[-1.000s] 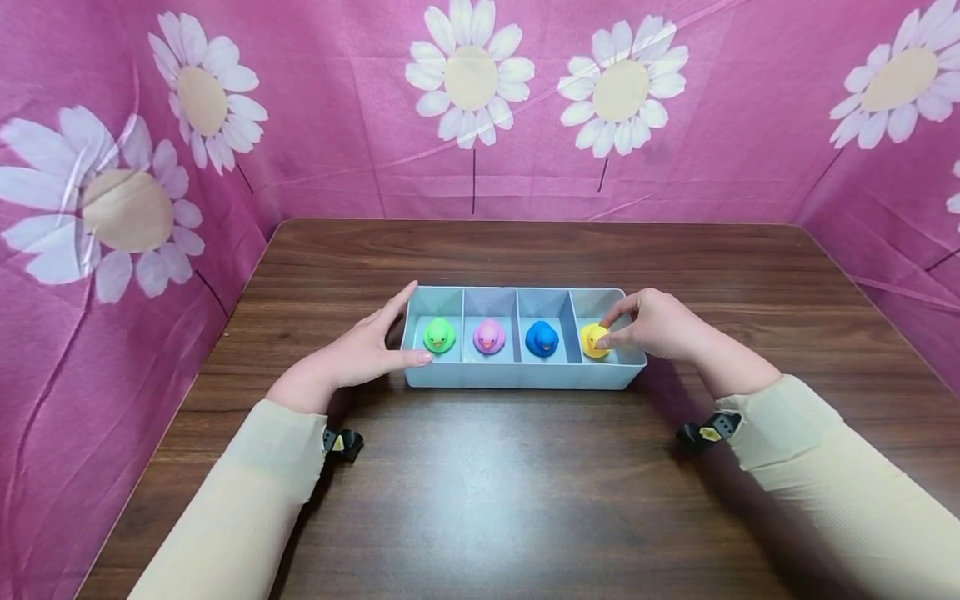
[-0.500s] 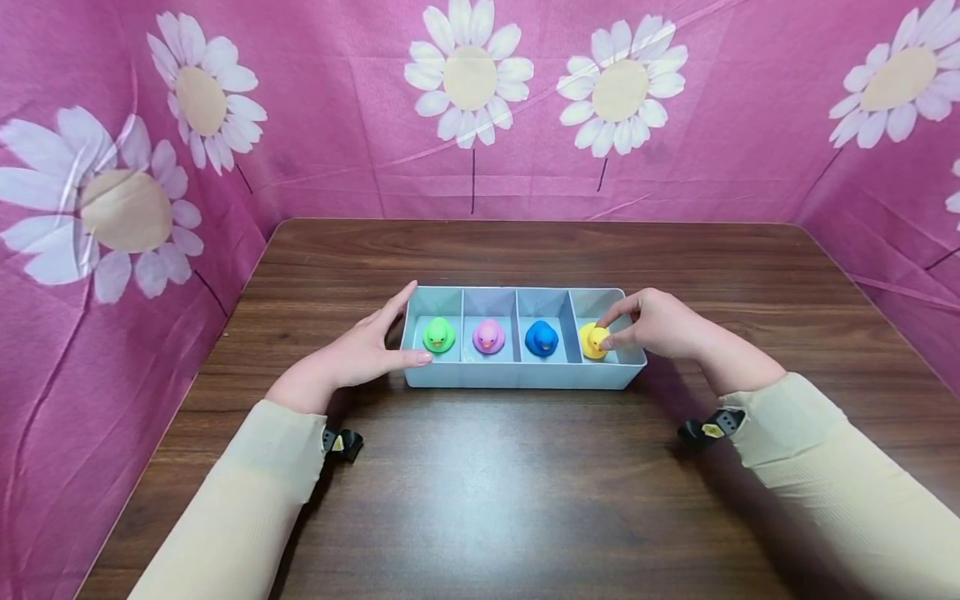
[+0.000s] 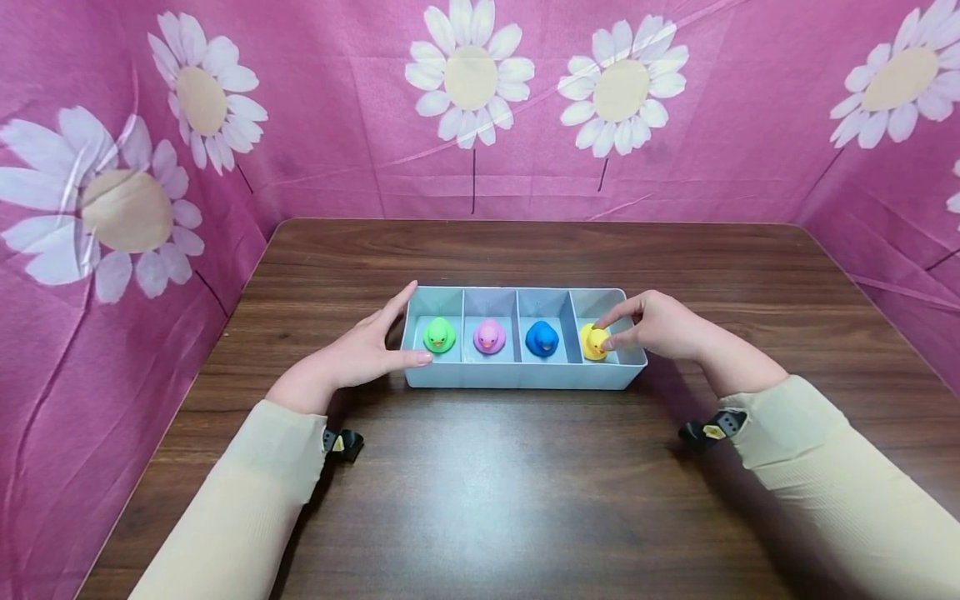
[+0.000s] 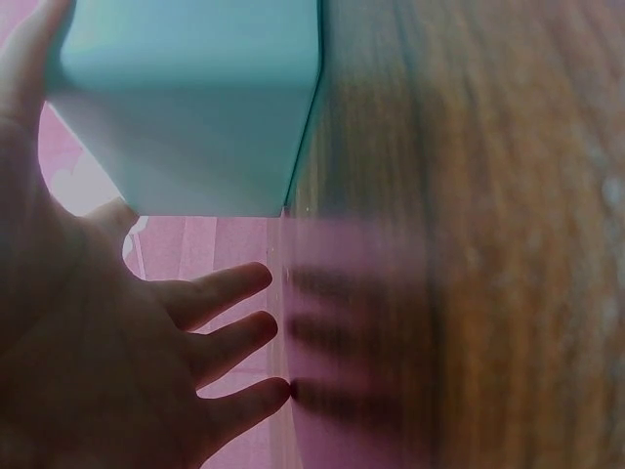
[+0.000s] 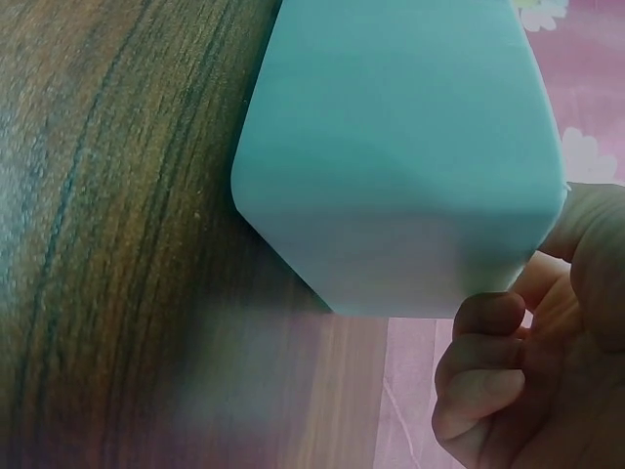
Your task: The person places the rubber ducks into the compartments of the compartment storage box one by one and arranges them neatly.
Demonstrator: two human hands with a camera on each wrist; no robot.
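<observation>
A pale grey-blue tray (image 3: 517, 377) with a row of compartments stands on the table. A green rubber duck (image 3: 438, 335), a pink rubber duck (image 3: 489, 336) and a blue rubber duck (image 3: 542, 338) sit in separate compartments, left to right. In the rightmost one, my right hand (image 3: 660, 323) pinches a yellow rubber duck (image 3: 592, 342) between thumb and index finger. My left hand (image 3: 363, 346) spans the tray's left end, thumb at the front rim and index finger at the back corner. Its other fingers (image 4: 229, 347) spread straight in the left wrist view. The tray hides the duck from the right wrist view.
The brown wooden table (image 3: 480, 500) runs up to a pink cloth (image 3: 315, 108) printed with large white daisies, at the back and both sides. Each wrist wears a small black device, one by the left sleeve (image 3: 247, 492) and one by the right sleeve (image 3: 832, 467).
The yellow duck has turned slightly, its face now more to the right. My right index finger and thumb have shifted a little around it. The left hand, tray and other ducks stay put.
</observation>
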